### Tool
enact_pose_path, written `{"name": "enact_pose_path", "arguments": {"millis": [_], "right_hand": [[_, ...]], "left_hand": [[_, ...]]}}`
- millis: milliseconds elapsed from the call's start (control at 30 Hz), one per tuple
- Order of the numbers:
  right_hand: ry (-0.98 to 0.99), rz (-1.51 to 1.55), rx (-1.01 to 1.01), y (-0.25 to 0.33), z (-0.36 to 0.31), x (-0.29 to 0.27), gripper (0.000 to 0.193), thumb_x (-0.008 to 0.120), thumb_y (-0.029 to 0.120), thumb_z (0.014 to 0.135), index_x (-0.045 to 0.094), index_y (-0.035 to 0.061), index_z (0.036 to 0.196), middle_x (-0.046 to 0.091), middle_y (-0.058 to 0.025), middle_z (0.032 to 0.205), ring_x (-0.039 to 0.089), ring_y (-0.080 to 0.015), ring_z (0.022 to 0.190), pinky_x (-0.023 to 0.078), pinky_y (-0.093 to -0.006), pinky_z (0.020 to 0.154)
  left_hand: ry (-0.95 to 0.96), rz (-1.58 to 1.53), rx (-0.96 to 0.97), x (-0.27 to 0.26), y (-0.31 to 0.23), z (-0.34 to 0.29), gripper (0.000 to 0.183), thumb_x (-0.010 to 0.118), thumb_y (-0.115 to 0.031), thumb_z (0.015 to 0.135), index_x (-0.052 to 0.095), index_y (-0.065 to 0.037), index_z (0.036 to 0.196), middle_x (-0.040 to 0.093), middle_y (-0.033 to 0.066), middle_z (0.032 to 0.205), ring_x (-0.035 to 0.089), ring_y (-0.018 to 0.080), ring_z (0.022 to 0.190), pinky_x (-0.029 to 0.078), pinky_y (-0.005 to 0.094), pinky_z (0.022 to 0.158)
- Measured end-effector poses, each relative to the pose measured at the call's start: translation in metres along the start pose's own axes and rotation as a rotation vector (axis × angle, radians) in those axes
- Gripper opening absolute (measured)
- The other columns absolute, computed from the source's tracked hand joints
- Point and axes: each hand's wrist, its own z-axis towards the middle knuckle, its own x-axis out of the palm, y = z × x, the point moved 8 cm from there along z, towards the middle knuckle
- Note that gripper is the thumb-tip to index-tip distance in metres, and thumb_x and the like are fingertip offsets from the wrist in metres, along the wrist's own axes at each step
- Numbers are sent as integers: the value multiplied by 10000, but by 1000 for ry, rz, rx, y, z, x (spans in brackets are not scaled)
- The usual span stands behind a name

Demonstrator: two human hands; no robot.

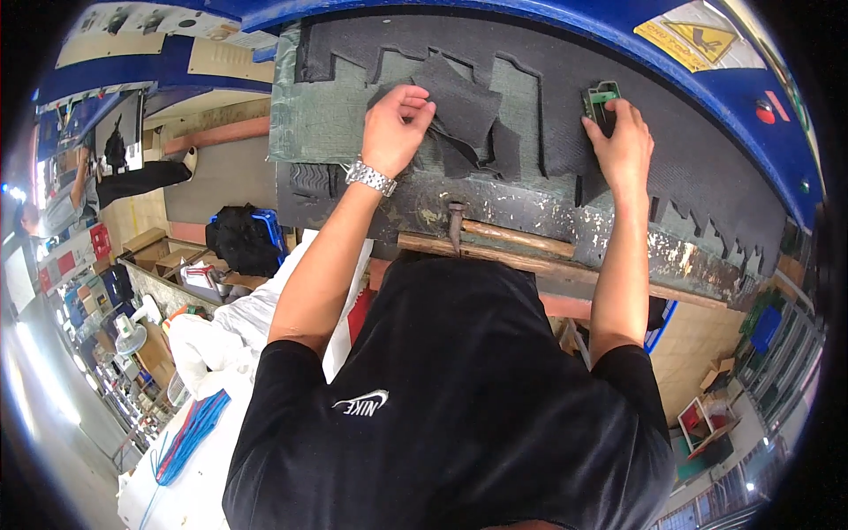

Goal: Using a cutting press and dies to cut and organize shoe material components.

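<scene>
My left hand (399,128), with a metal watch at the wrist, is closed with thumb and fingertips at the edge of a loose black sheet offcut (464,102). The offcut lies crumpled over other dark pieces on a worn green cutting board (517,97). Further right, my right hand (624,146) grips a small green cutting die (603,94) that stands on the black sheet (565,66). This sheet has stepped, cut-out edges along its near side.
A hammer (456,228) with a wooden handle lies along the bench's near edge. A blue machine beam (530,19) with a yellow warning label (698,40) spans the far side. White sacking (212,340) lies at lower left. Another person (75,199) is at far left.
</scene>
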Motion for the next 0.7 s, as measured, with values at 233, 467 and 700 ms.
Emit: {"name": "enact_pose_path", "arguments": {"millis": [233,467,700], "right_hand": [[180,337,-398,136,12,76,457,813,350,850,696,12,1134,720,-182,1140,680,-351,1095,518,-425,971],[868,98,-275,145,12,132,347,825,312,847,699,36,1015,653,-93,874,662,-243,859,494,-312,767],[465,767,-291,97,-40,39,158,765,97,928,670,26,1032,695,-66,956,642,-139,863,508,-302,787]], "left_hand": [[-8,228,196,8,-8,-12,660,949,-267,691,629,-11,1208,682,110,1121,659,227,975,556,366,889],[12,280,176,13,1,-20,1098,968,-245,628,370,-50,1527,640,135,1176,576,345,1058,494,454,972],[44,353,302,15,1,-25,1078,943,-238,659,380,-224,1578,598,129,1207,547,359,1080,482,455,988]]}}
